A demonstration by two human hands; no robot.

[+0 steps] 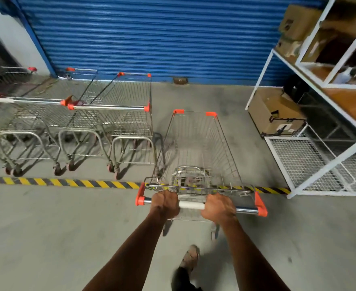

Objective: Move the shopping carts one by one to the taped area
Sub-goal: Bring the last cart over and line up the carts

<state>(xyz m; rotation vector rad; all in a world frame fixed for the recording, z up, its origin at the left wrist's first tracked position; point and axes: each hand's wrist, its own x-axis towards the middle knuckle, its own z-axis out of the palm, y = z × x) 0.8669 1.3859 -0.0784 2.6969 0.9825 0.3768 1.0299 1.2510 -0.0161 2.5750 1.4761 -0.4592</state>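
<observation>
A wire shopping cart with orange corner caps stands right in front of me, its basket over the yellow-and-black floor tape. My left hand grips the left part of the cart's handle bar and my right hand grips the right part. Beyond the tape, to the left, three parked carts stand side by side, the nearest just left of my cart. Another cart is partly visible at the far left.
A blue roller shutter closes off the back. A white metal shelf rack with cardboard boxes stands on the right, close to my cart. My foot is on the grey concrete floor below the handle.
</observation>
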